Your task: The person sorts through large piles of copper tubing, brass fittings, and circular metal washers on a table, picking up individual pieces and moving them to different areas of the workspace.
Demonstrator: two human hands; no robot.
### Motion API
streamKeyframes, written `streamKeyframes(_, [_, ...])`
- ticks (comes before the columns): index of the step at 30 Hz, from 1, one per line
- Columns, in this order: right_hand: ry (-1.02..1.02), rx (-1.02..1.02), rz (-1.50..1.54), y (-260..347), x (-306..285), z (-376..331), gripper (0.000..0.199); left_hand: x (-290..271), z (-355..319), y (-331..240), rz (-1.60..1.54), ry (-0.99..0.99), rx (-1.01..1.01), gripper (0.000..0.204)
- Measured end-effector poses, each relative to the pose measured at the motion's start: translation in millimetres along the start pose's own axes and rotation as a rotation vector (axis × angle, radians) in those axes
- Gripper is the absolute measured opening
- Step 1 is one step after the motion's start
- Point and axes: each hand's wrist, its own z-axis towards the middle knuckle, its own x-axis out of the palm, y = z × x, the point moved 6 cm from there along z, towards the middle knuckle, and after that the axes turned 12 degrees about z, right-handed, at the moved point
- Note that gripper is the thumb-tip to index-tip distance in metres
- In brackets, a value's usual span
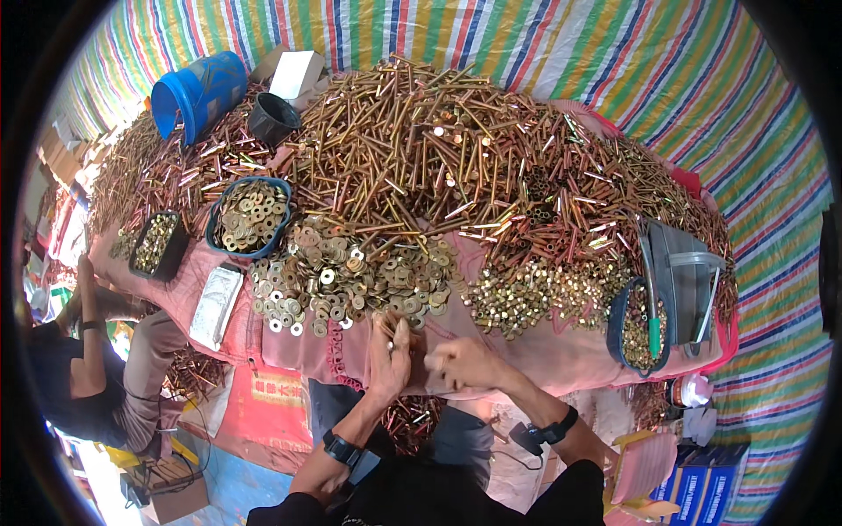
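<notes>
My left hand (388, 355) grips a brass-coloured bolt near the front edge of the table, its fingers closed around the shank. My right hand (458, 362) sits right beside it with fingers pinched together at the bolt's end; what it pinches is too small to tell. Just beyond both hands lies a loose heap of gold washers (351, 276). To the right of that is a pile of small gold nuts (544, 294). A huge mound of long bolts (421, 149) covers the back of the table.
Pink cloth (544, 355) covers the table. A blue tray of washers (250, 215), a dark tray of nuts (156, 244), a tipped blue bucket (197, 92), a black cup (272, 117) and a grey bin (688, 280) stand around. Another person (96, 368) sits at the left.
</notes>
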Motion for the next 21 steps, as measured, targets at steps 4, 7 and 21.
streamKeyframes(4, [-0.465, -0.332, -0.162, 32, -51, 2, 0.024, 4, -13, -4, -0.051, 0.089, -0.037, 0.019])
streamKeyframes(7, [-0.621, -0.433, -0.235, 44, -69, 11, 0.018, 9, -14, -3, -0.133, 0.039, -0.015, 0.016])
streamKeyframes(21, [-0.467, -0.480, -0.038, 42, -61, 20, 0.028, 15, -7, -5, 0.086, 0.003, 0.184, 0.029])
